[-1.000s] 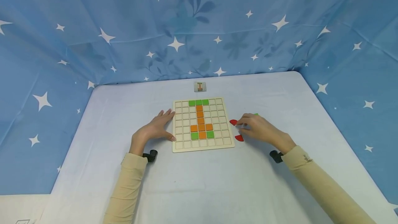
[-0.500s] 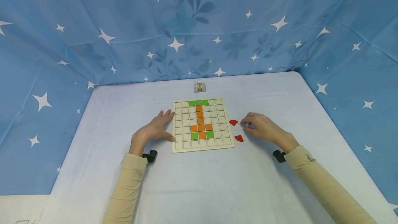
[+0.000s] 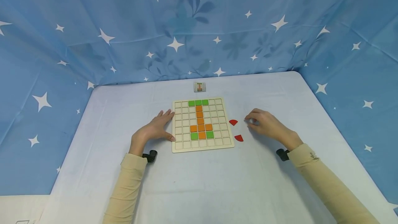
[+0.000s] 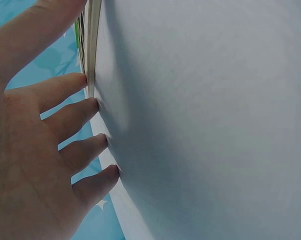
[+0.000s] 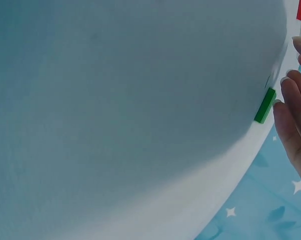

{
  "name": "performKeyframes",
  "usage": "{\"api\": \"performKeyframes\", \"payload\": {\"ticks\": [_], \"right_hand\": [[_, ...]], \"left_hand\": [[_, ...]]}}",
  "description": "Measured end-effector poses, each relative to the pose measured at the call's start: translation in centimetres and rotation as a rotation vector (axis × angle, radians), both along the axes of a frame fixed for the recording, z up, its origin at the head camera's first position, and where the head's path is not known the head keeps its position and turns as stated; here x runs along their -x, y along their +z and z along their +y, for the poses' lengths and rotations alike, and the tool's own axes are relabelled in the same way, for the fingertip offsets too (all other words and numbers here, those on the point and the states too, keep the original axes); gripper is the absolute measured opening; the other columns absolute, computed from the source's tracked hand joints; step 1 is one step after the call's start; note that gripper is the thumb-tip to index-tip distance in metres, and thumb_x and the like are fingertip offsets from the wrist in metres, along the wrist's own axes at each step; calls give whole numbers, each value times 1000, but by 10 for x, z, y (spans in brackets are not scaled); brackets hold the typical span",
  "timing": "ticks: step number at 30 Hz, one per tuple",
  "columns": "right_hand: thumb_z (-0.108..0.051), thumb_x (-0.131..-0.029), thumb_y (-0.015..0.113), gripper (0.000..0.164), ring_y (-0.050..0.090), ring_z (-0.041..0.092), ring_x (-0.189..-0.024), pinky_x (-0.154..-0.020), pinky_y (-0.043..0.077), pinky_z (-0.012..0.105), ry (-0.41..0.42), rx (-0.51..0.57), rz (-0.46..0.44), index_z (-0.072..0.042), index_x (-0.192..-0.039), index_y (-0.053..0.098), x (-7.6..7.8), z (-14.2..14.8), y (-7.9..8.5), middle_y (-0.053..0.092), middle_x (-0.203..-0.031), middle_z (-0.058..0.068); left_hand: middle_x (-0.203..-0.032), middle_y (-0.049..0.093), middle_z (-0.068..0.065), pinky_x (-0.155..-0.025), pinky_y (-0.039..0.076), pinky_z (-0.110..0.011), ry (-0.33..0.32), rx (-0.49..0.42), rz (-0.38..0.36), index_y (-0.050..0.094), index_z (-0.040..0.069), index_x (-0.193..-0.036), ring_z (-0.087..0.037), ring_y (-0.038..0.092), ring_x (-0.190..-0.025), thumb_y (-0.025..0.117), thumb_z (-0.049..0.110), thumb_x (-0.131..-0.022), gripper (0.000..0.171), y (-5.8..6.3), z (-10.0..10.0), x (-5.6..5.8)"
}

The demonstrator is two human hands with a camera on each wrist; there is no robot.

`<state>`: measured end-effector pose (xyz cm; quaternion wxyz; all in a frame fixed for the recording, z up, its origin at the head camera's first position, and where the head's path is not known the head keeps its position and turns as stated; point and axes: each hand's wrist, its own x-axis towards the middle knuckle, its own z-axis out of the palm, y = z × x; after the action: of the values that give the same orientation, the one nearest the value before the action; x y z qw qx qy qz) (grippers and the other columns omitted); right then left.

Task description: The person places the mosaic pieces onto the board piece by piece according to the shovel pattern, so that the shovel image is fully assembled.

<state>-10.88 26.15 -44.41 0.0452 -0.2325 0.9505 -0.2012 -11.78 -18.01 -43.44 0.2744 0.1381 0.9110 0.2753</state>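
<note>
A square wooden grid board [image 3: 180, 146] lies mid-table, with orange tiles [image 3: 200, 121] in a column and green tiles [image 3: 198, 103] above and at its lower end. My left hand [image 3: 155, 127] has spread fingers, its fingertips and thumb at the board's left edge. To the right of the board, my right hand [image 3: 264, 123] hovers low with loosely bent fingers, and nothing shows between thumb and forefinger. In the right wrist view a green piece [image 5: 265, 106] lies on the table close to its fingertips; the hand hides it in the head view.
Two red quarter-round pieces, an upper red piece [image 3: 233, 122] and a lower red piece [image 3: 239, 138], lie between the board and my right hand. Behind the board is a small pattern card [image 3: 199, 87]. A blue star-printed curtain [image 3: 174, 27] surrounds the white table [image 3: 199, 182].
My right hand has drawn away to the right from the red pieces, which stay in place. The green piece, partly visible behind it earlier, is now hidden in the head view. My left hand stays put.
</note>
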Motion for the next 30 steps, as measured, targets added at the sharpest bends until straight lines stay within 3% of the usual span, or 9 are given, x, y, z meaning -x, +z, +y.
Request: {"api": "performKeyframes", "payload": {"ticks": [7, 15, 21, 30], "right_hand": [[-2, -87, 79, 31, 64, 26, -92, -87, 62, 46, -42, -29, -18, 0, -118, 73, 6, 10, -3, 68, -117, 16], [3, -85, 76, 30, 63, 28, -89, -82, 61, 46, -52, -3, 21, 2, -115, 72, 11, 20, -6, 65, -118, 18], [3, -86, 74, 33, 66, 31, -93, -85, 61, 51, -60, -20, -8, 3, -119, 70, 13, 25, -5, 62, -127, 22], [-2, -89, 75, 30, 64, 30, -93, -85, 61, 49, -79, -19, -34, 5, -118, 71, 15, 29, -5, 68, -113, 18]], "left_hand": [[-174, 5, -14, -127, 6, -66, 4, 3, -9, 19, 9, -165, -40, -4, -160, 90, 30, -79, 113, 0, 0, 0], [-174, 5, -14, -127, 6, -66, 6, 3, -6, 19, 9, -166, -39, -4, -160, 89, 30, -80, 113, -1, 0, -1], [-174, 5, -14, -127, 6, -66, 1, 8, -4, 18, 9, -166, -40, -4, -160, 89, 30, -80, 113, -1, 0, -1], [-174, 5, -13, -127, 6, -66, 4, 9, -10, 18, 10, -166, -39, -5, -160, 89, 30, -80, 113, -1, 0, 0]]}}
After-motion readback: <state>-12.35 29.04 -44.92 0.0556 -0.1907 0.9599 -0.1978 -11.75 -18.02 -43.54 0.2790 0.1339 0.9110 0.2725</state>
